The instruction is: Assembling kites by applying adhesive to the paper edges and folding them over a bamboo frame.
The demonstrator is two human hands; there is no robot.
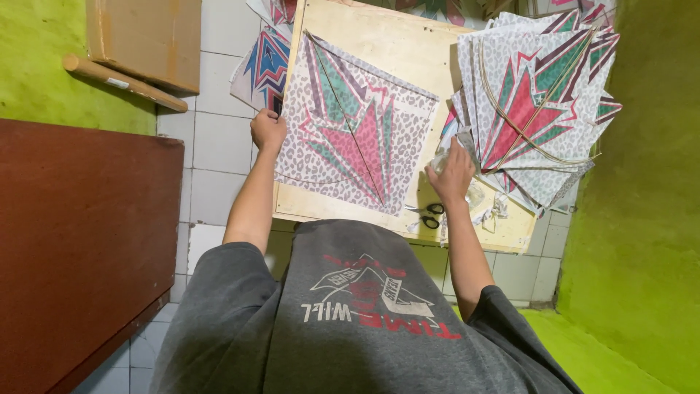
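Clearly we are handling something very light and easily torn: a paper kite (355, 138) with a spotted grey print and a pink and teal star, lying flat on the pale wooden tabletop (379, 44). Our left hand (267, 130) rests on its left corner, fingers curled together over the paper edge there, and we judge them to be pinning or pinching that corner. Our right hand (452, 174) sits just beyond the kite's right edge, fingers closed around a small clear object we cannot identify. The sheet looks thin and floppy, stiffened only by a slim dark spine stick and a bowed cross stick, so we judge the safest hold is at the corners or along those sticks, never mid-panel. The spine gives its long axis, running from the far tip, up and left of our right fingers, to the near tip between our two hands. Just right of our right fingers lies a fanned stack of finished kites (536, 102); black scissors (432, 214) lie just nearer us than that hand.
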